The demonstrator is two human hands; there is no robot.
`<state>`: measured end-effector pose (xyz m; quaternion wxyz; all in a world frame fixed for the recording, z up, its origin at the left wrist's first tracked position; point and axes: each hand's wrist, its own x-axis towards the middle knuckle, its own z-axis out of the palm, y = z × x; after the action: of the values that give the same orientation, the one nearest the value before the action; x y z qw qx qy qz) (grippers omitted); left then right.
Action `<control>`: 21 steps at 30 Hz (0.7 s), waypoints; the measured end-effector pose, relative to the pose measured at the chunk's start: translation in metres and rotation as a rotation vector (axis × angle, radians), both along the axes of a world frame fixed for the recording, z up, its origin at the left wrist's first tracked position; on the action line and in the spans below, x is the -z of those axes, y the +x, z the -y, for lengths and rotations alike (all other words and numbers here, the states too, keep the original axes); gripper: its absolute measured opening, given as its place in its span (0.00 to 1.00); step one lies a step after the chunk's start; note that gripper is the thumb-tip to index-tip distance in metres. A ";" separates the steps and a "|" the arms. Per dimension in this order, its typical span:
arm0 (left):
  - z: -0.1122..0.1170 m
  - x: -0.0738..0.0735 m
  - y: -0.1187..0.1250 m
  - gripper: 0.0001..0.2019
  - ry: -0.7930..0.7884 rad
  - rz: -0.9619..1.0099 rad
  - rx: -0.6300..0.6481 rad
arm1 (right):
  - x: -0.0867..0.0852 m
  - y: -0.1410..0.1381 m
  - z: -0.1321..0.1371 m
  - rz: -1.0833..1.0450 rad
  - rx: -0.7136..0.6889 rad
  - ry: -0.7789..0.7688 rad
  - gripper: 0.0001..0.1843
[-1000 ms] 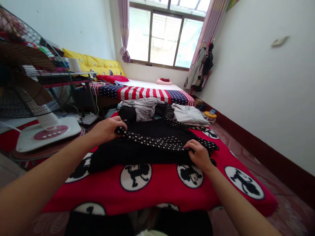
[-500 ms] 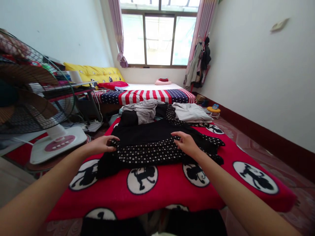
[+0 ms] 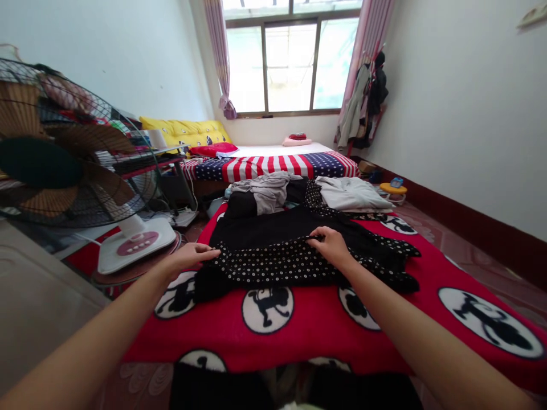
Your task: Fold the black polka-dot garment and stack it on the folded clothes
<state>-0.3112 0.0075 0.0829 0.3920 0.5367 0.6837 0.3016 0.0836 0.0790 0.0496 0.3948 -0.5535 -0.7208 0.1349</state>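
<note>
Dotted cloth (image 3: pixel 273 263) flattened since earlier; left hand (image 3: pixel 191 257), right hand (image 3: pixel 334 246) pinching far edge.

The scene is viewed from head height, forward and down over the red blanket (image 3: pixel 316 327) toward the window (image 3: pixel 291 68). The left hand (image 3: pixel 194 256) and right hand (image 3: pixel 331 246) are seen close up, the bed (image 3: pixel 269 166) farther off.
</note>
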 end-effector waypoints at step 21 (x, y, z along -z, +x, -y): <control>0.041 0.009 0.016 0.19 0.472 -0.522 0.340 | 0.009 -0.022 0.049 0.391 -0.290 0.180 0.09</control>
<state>-0.2949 -0.0339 0.0736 0.1150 0.7763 0.5734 0.2350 0.0620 0.0296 0.0404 0.2721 -0.4225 -0.8644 0.0158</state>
